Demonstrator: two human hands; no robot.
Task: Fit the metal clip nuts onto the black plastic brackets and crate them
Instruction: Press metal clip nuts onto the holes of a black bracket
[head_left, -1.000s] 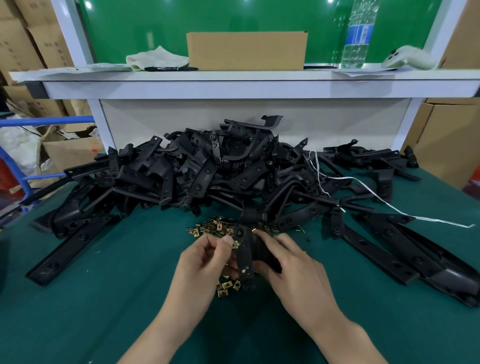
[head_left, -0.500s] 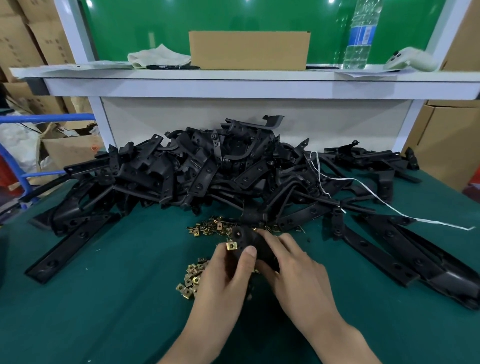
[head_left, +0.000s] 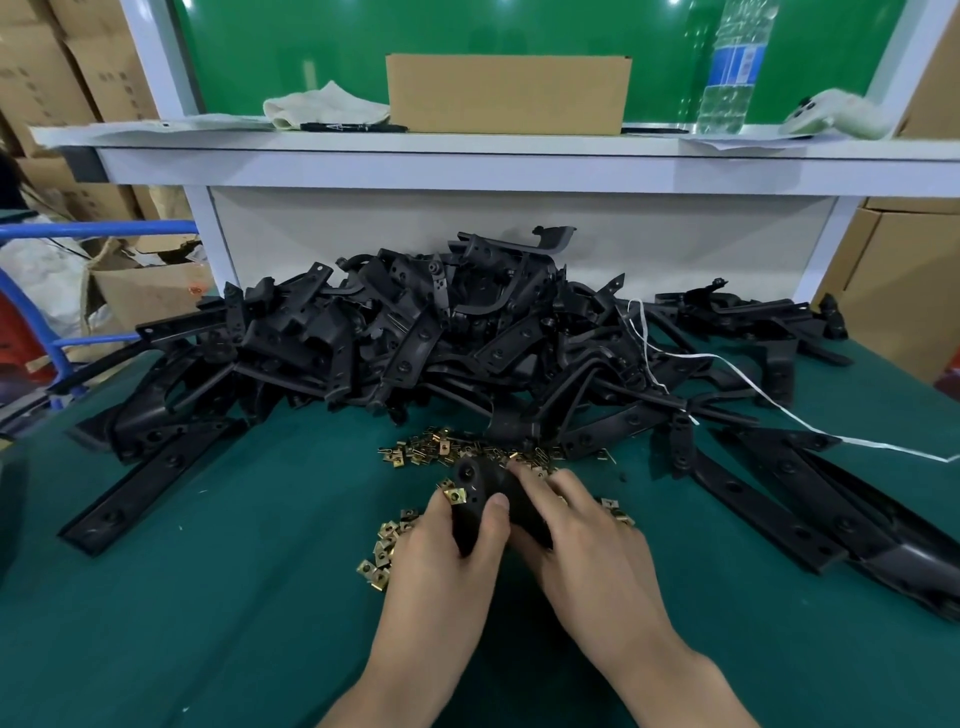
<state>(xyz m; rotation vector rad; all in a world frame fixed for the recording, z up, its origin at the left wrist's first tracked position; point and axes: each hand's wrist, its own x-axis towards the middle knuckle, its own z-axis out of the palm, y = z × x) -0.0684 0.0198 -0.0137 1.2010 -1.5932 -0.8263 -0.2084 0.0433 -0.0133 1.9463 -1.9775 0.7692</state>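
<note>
Black bracket (head_left: 474, 483) gripped by right hand (head_left: 587, 545), left hand (head_left: 441, 566) pinching clip nut (head_left: 457, 497) against its edge

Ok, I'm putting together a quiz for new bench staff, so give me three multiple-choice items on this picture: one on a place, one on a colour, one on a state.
1. Where does the water bottle stand?
A. on the white shelf, right of the cardboard box
B. on the green table
C. on the floor

2. What colour are the loose clip nuts?
A. blue
B. brass-gold
C. white

3. What is the left hand doing?
A. lying flat and empty
B. reaching for the shelf
C. gripping the black bracket

Answers: 1 A, it rises from the shelf beside the box; 2 B, they glint gold in their heap; 3 C, its thumb curls over the bracket.
</note>
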